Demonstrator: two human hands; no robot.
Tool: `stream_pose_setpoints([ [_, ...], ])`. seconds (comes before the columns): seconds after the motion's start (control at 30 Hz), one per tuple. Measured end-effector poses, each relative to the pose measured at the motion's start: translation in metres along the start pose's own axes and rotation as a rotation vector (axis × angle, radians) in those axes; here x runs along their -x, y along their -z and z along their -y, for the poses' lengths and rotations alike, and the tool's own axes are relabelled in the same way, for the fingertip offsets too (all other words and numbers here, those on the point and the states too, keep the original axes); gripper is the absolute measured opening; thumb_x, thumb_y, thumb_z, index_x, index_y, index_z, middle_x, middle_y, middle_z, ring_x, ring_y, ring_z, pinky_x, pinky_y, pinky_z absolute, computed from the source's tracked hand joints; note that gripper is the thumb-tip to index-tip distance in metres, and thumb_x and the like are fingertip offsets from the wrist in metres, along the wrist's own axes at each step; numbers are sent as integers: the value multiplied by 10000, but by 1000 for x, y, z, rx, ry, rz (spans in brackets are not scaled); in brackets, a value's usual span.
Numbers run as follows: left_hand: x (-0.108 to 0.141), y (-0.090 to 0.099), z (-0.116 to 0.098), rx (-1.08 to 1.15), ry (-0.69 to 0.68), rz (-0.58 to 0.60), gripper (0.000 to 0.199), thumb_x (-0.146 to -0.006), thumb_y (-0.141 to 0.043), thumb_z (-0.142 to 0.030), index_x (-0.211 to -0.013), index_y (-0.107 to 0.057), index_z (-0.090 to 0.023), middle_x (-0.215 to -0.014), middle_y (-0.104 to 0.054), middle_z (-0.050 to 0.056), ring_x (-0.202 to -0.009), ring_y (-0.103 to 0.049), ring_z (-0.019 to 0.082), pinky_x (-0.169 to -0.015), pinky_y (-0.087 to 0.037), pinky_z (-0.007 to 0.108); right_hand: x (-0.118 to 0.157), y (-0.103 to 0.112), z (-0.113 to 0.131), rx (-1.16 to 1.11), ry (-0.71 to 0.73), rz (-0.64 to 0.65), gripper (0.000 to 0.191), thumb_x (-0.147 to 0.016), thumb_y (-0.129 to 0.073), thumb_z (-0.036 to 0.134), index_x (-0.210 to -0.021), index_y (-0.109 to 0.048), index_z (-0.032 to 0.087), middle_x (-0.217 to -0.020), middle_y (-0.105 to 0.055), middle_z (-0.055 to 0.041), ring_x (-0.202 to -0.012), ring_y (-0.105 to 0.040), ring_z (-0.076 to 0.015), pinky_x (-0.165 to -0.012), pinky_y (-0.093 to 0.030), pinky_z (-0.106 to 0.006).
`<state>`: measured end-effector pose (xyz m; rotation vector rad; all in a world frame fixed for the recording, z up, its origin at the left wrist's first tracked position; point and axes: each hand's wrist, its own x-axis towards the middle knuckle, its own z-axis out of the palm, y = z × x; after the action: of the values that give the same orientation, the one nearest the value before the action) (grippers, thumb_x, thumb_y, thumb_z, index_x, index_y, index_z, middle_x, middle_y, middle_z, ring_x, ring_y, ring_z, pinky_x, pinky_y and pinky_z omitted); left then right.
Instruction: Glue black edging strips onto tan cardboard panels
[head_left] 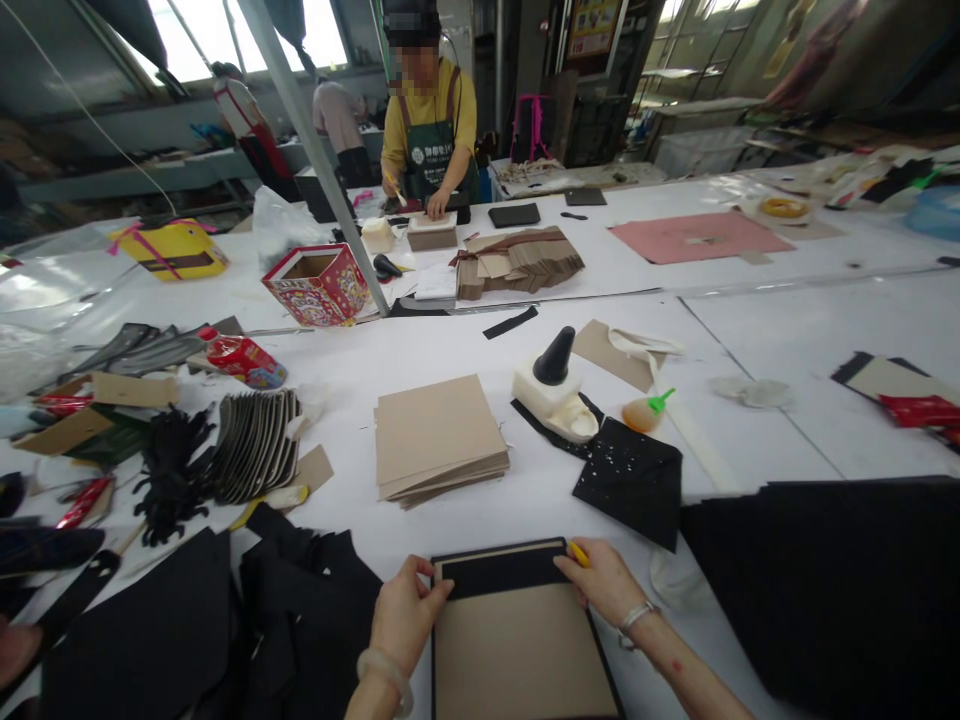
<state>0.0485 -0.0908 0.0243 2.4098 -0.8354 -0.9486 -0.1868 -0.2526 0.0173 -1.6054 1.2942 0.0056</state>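
Head view | left hand (403,612), right hand (604,580) pinch far corners of black-edged board (517,650) | we'd best press edges evenly

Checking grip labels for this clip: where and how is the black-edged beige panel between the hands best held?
Probably by the far corners of the panel, left hand from the left and right hand from the right: it looks thin and flat, so its rim offers the easiest pinch.
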Motion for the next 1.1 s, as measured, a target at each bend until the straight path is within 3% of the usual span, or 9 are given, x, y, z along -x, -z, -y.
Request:
stream_pose_setpoints([
  [0.23, 7, -10, -5, -142, 87, -16, 174, -751, -553, -382, -801, -563, -216, -587, -565, -13, -584, -543, 178, -542, -285, 278, 5, 2, 6, 18, 25, -13, 220, -772, -463, 301, -586, -374, 223, -443, -410, 71, -413, -469, -108, -420, -330, -212],
  [0.37, 11, -13, -9, -151, 88, 3, 143, -775, -509, -350, -783, -547, -213, -589, -552, -11, -593, -549, 180, -542, -298, 275, 32, 10, 27, 176, 249, -45, 261, -820, -467, 324, -584, -443, 214, -530, -485, 36, -535, -496, -134, -521, -328, -248],
  [0.43, 14, -10, -11, -150, 34, -2, 157, -783, -495, -303, -904, -532, -210, -610, -541, -27, -609, -553, 167, -558, -317, 262, 52, 15, 41, 296, 401, 8, 228, -850, -454, 303, -646, -524, 227, -606, -568, 21, -593, -538, -151, -558, -326, -263],
  [0.53, 16, -2, -14, -184, -142, -2, 401, -779, -477, -209, -1174, -431, -259, -833, -565, -14, -712, -570, 149, -624, -351, 245, 80, 20, 61, 459, 582, 146, 163, -854, -454, 232, -767, -588, 264, -725, -637, 7, -672, -591, -170, -567, -312, -276],
  [0.63, 14, 6, -17, -202, -288, 44, 335, -765, -455, -151, -1060, -520, -294, -1056, -508, 11, -777, -562, 136, -664, -362, 241, 94, 23, 72, 513, 667, 218, 170, -863, -443, 218, -794, -591, 265, -733, -640, -1, -671, -599, -168, -553, -302, -280],
  [0.77, 9, 14, -17, -84, -347, 68, 70, -784, -473, -219, -772, -541, -220, -960, -521, 20, -709, -520, 128, -667, -364, 249, 84, 23, 63, 291, 503, 94, 210, -883, -430, 302, -714, -537, 236, -648, -582, 21, -604, -542, -136, -556, -321, -250],
  [0.87, 5, 15, -9, 117, -229, 168, 173, -786, -517, -369, -737, -540, -204, -672, -520, -18, -569, -436, 122, -587, -341, 250, 63, 20, 47, 121, 267, -2, 324, -849, -445, 392, -581, -413, 214, -525, -415, 45, -528, -433, -119, -503, -299, -237],
  [0.97, 0, 9, 4, 305, -80, 242, 277, -745, -541, -453, -663, -528, -189, -552, -464, -39, -512, -371, 108, -522, -299, 244, 39, 15, 30, 26, 102, 12, 311, -806, -450, 380, -560, -350, 218, -498, -314, 63, -487, -378, -106, -456, -283, -223],
  [1.1, -8, -5, 15, 353, -22, 228, 369, -701, -529, -542, -609, -496, -186, -522, -442, -41, -495, -362, 104, -502, -293, 244, 15, 7, 17, 139, 76, -43, 291, -779, -477, 331, -535, -373, 211, -487, -372, 54, -505, -395, -110, -472, -277, -225],
])
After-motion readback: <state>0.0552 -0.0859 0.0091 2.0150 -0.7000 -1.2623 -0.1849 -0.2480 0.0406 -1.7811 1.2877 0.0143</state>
